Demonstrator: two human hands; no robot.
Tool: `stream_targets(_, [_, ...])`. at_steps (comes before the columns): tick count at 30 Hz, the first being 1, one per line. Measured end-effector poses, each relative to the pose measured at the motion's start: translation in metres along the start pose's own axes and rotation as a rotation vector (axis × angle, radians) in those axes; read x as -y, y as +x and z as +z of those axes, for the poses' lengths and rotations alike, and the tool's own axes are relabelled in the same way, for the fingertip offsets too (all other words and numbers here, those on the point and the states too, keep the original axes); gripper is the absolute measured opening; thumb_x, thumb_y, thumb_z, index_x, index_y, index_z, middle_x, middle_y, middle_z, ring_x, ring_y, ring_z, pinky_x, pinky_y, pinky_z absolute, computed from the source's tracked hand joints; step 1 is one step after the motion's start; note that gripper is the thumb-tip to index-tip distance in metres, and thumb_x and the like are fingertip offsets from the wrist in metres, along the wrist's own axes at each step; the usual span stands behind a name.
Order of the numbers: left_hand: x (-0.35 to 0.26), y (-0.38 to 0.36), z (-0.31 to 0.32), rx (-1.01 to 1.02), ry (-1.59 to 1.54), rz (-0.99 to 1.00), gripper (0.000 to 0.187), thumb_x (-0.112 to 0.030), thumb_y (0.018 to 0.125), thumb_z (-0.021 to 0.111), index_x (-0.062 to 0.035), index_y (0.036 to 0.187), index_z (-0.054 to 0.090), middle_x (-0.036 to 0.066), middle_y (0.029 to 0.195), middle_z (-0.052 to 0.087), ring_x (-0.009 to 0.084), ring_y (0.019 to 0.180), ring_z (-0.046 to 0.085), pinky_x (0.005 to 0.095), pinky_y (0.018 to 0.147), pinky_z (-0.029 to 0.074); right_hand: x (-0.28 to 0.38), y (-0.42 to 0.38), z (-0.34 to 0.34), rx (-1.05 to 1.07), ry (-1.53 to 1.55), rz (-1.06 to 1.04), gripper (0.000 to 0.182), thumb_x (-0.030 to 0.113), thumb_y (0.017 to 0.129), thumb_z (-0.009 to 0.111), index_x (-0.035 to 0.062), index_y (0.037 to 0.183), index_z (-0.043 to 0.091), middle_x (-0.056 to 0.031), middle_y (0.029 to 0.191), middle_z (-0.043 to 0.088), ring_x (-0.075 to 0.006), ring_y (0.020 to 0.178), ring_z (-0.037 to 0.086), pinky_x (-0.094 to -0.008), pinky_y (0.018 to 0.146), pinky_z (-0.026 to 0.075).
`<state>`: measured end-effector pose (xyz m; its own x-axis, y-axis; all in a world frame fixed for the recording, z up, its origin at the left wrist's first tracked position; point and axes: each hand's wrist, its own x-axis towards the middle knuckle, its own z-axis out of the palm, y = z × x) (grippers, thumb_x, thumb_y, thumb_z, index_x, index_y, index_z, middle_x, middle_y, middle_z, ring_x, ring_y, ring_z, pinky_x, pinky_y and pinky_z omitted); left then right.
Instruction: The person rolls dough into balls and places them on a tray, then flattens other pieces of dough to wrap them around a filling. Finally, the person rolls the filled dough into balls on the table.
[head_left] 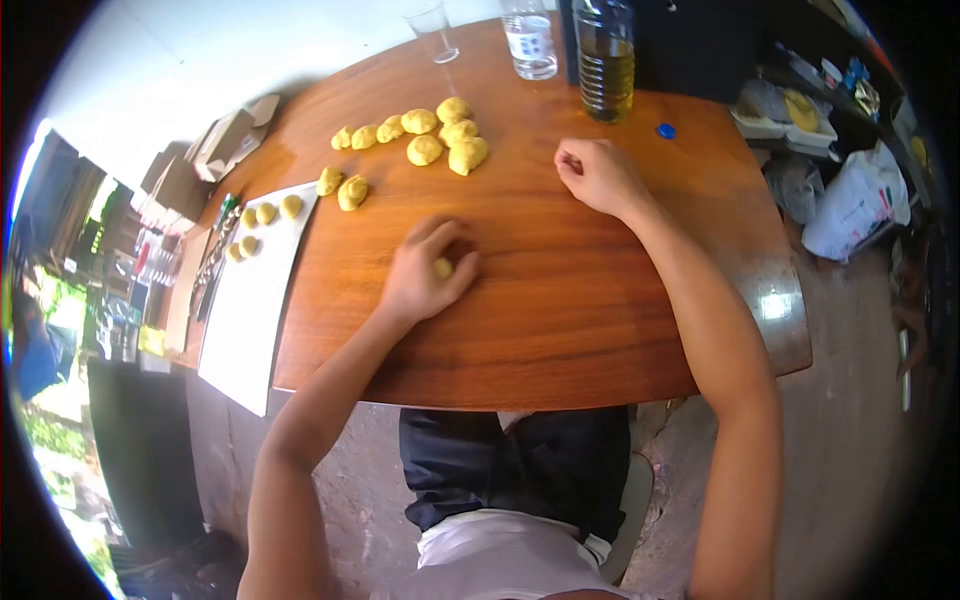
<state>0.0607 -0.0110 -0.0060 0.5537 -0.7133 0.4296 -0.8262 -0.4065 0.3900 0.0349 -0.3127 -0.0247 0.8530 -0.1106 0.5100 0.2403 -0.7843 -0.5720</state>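
Note:
My left hand (428, 270) is curled over a small yellow dough ball (443, 267) near the middle of the wooden table (540, 320). Further right, my right hand (598, 175) rests on the tabletop with its fingers curled in; whatever they may hold is hidden. Beyond my left hand lie several yellow dough lumps, among them one at the near end of the group (467, 155) and a separate one (353, 192). Several smooth round balls (290, 206) sit on the white board (240, 320) at the left.
At the far side stand an empty glass (432, 32), a clear labelled bottle (530, 45) and an oil bottle (605, 70). A blue cap (667, 131) lies near the right edge. Cardboard boxes (220, 145) are at the left, a white bag (855, 205) at the right.

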Motion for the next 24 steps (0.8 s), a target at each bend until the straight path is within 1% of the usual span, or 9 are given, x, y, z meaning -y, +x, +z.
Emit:
stream_targets(5, [-0.039,-0.031,0.012,-0.006,-0.083,0.148,0.022,-0.008,0.083,0.072,0.0007,0.102,0.069,0.019,0.118,0.068,0.0366,0.111,0.065,0.0409,0.095,0.053,-0.001,-0.011,-0.008,0.015,0.074,-0.017,0.006,0.005,0.087,0.066,-0.0002,0.085,0.065,-0.0118,0.073,0.065,-0.0202,0.065,0.062,-0.0338,0.061,0.048])
stream_targets(8, [-0.034,-0.073,-0.017,-0.021,-0.003,0.146,0.015,-0.010,0.083,0.073,-0.0018,0.095,0.069,0.016,0.112,0.069,0.0370,0.100,0.066,0.0441,0.090,0.055,-0.002,-0.013,-0.011,0.006,0.055,-0.028,0.006,0.006,0.087,0.066,-0.0004,0.086,0.066,-0.0119,0.072,0.066,-0.0206,0.065,0.063,-0.0342,0.061,0.048])
stream_targets(10, [-0.022,-0.080,-0.033,0.057,0.001,-0.026,0.019,-0.007,0.083,0.072,-0.0018,0.102,0.071,0.019,0.115,0.069,0.0367,0.108,0.066,0.0423,0.094,0.054,-0.002,-0.010,-0.005,-0.003,0.075,-0.009,0.007,0.006,0.088,0.065,-0.0005,0.086,0.066,-0.0123,0.072,0.066,-0.0220,0.064,0.063,-0.0351,0.061,0.048])
stream_targets(13, [0.012,-0.028,-0.014,-0.036,0.126,-0.020,0.018,-0.009,0.084,0.070,-0.0017,0.101,0.071,0.018,0.111,0.069,0.0370,0.105,0.066,0.0436,0.093,0.054,-0.001,-0.006,0.000,-0.001,0.021,0.000,0.007,0.006,0.088,0.065,-0.0004,0.086,0.066,-0.0127,0.071,0.067,-0.0224,0.064,0.063,-0.0353,0.061,0.048])
stream_targets(15, [-0.001,0.005,0.014,-0.056,-0.061,0.057,0.017,-0.010,0.085,0.069,-0.0015,0.098,0.070,0.017,0.109,0.069,0.0370,0.103,0.066,0.0435,0.092,0.054,0.003,-0.008,-0.003,0.014,0.011,0.022,0.007,0.008,0.087,0.066,0.0011,0.085,0.067,-0.0136,0.074,0.069,-0.0261,0.067,0.066,-0.0370,0.062,0.050])
stream_targets(17, [-0.022,0.009,0.032,-0.059,-0.009,0.201,0.018,-0.013,0.082,0.070,-0.0041,0.098,0.068,0.015,0.107,0.068,0.0358,0.099,0.065,0.0432,0.087,0.055,0.003,-0.008,-0.009,0.030,0.003,0.055,0.007,0.009,0.085,0.067,0.0027,0.084,0.067,-0.0145,0.077,0.070,-0.0298,0.070,0.069,-0.0387,0.064,0.052])
stream_targets(21, [-0.039,-0.052,-0.005,-0.008,0.010,0.197,0.018,-0.014,0.081,0.072,-0.0047,0.096,0.068,0.015,0.111,0.067,0.0361,0.102,0.065,0.0456,0.091,0.055,-0.005,-0.011,-0.006,0.019,0.048,-0.017,0.005,0.007,0.086,0.066,0.0017,0.085,0.067,-0.0135,0.075,0.069,-0.0268,0.069,0.068,-0.0375,0.064,0.052])
stream_targets(23, [-0.015,-0.067,-0.026,0.014,0.034,0.134,0.019,-0.014,0.082,0.072,-0.0036,0.097,0.068,0.016,0.111,0.066,0.0369,0.101,0.065,0.0449,0.089,0.055,-0.005,-0.008,-0.003,0.048,0.081,0.018,0.004,0.004,0.089,0.065,0.0003,0.088,0.065,-0.0081,0.071,0.065,-0.0153,0.063,0.058,-0.0317,0.060,0.047])
stream_targets(24, [-0.007,-0.067,-0.030,0.014,0.066,0.088,0.020,-0.013,0.082,0.073,-0.0026,0.097,0.068,0.017,0.112,0.066,0.0377,0.101,0.064,0.0442,0.086,0.055,-0.003,-0.006,-0.001,0.017,0.029,-0.001,0.004,0.005,0.089,0.065,0.0013,0.089,0.065,-0.0083,0.071,0.066,-0.0163,0.063,0.060,-0.0323,0.061,0.048])
